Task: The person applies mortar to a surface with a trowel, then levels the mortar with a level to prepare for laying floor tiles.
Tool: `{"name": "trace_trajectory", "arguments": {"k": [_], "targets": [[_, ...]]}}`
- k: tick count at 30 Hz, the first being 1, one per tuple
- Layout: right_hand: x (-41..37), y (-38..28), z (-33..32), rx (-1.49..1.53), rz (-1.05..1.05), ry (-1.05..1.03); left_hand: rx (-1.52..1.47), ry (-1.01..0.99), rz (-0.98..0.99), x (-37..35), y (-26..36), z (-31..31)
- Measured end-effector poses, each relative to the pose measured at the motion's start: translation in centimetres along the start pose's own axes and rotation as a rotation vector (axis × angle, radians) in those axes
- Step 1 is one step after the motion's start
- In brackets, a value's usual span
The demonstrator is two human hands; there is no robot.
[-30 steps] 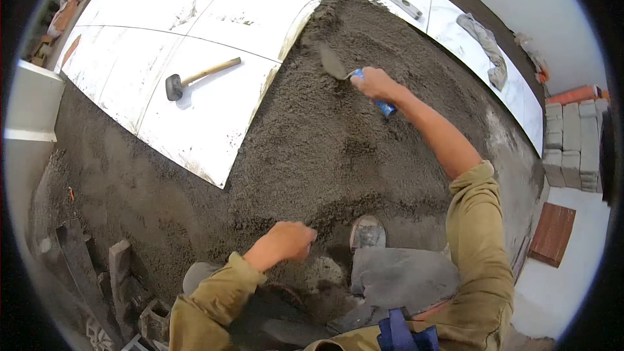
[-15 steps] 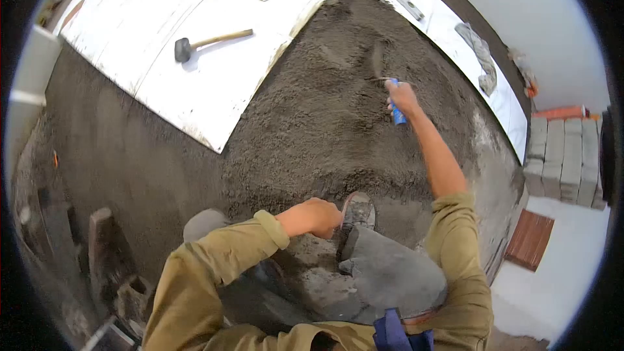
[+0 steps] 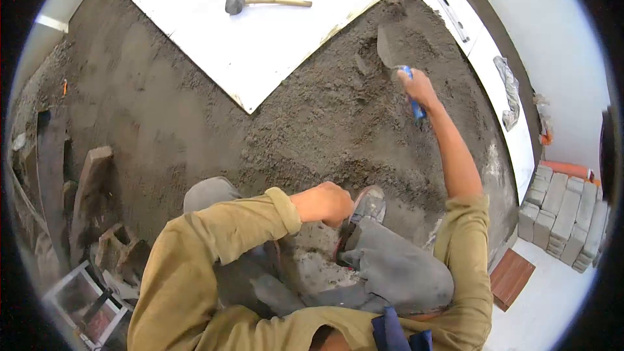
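My right hand [image 3: 421,90] grips the blue handle of a trowel [image 3: 388,47]. The trowel's blade lies against the loose grey mortar [image 3: 312,123], close to the corner between the white tiles. Bent in front of my knees, my left hand [image 3: 329,204] has its fingers curled closed above my shoe; whether anything is inside them is hidden. A rubber mallet [image 3: 235,2] with a wooden handle rests on the large white tile [image 3: 240,45] ahead.
A spirit level [image 3: 452,13] and a crumpled grey cloth [image 3: 508,91] lie on the tile strip at right. Grey paving blocks [image 3: 559,211] are stacked beside a brown tile [image 3: 512,278]. Wood pieces [image 3: 88,198] and a white frame [image 3: 84,305] are at left.
My view has shifted, so the tiles and mallet appear further up and to the right. The trowel, edge-on and blurred before, now shows its blade flat near the corner. My left hand stays curled.
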State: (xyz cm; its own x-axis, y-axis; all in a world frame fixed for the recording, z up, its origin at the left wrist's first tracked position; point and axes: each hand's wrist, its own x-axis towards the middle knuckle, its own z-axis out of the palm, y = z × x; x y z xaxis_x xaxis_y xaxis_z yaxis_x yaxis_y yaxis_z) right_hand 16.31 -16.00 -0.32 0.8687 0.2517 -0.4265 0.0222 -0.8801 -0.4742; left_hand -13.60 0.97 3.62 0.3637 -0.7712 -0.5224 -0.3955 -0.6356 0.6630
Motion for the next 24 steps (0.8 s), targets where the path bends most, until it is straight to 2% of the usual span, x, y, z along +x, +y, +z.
{"name": "trace_trajectory", "arguments": {"k": [1, 4, 5, 6, 8, 10, 12, 14, 16, 18, 20, 22, 23, 24], "targets": [[-0.1, 0.3, 1.0, 0.001, 0.001, -0.013, -0.023, 0.012, 0.009, -0.4, 0.2, -0.2], [-1.4, 1.6, 4.7, -0.275, -0.326, 0.139, -0.030, 0.031, 0.018, -0.7, 0.0, 0.3], [-3.4, 1.7, 5.6, -0.186, -0.380, 0.071, -0.023, 0.045, 0.019, -0.7, -0.1, 0.4], [-5.6, 1.7, 5.3, -0.229, -0.435, 0.011, -0.020, 0.047, 0.024, -0.8, -0.2, 0.2], [-10.5, 0.6, 3.0, -0.109, -0.289, -0.100, 0.028, 0.039, 0.024, -1.5, 0.0, -0.1], [-12.2, 3.3, 0.6, 0.033, -0.096, 0.043, 0.008, 0.016, 0.025, -2.0, 0.2, -0.2], [-10.9, 9.0, -2.2, 0.213, 0.262, 0.222, 0.015, -0.012, 0.056, -1.8, 0.1, 0.0], [-9.8, 14.5, -4.2, 0.252, 0.293, 0.264, -0.010, 0.035, 0.081, -1.8, 0.1, 0.7], [-10.4, 16.6, -2.6, 0.230, 0.285, 0.266, 0.005, 0.033, 0.090, -1.3, 1.0, 0.8], [-11.7, 14.6, 0.4, 0.170, 0.217, 0.195, 0.028, -0.065, 0.120, -1.1, 1.4, 1.2], [-15.0, 11.1, 2.4, 0.140, 0.121, 0.058, 0.017, -0.043, 0.152, -0.9, 1.7, 1.8], [-15.5, 12.4, 3.8, -0.166, -0.208, 0.111, -0.005, -0.028, 0.176, -0.8, 1.9, 2.0], [-15.7, 10.5, 3.3, -0.157, -0.213, 0.094, -0.007, -0.036, 0.186, -0.9, 1.9, 1.5], [-15.8, 8.6, 2.2, 0.042, -0.010, 0.050, -0.011, -0.044, 0.193, -0.9, 2.0, 1.4]]}}
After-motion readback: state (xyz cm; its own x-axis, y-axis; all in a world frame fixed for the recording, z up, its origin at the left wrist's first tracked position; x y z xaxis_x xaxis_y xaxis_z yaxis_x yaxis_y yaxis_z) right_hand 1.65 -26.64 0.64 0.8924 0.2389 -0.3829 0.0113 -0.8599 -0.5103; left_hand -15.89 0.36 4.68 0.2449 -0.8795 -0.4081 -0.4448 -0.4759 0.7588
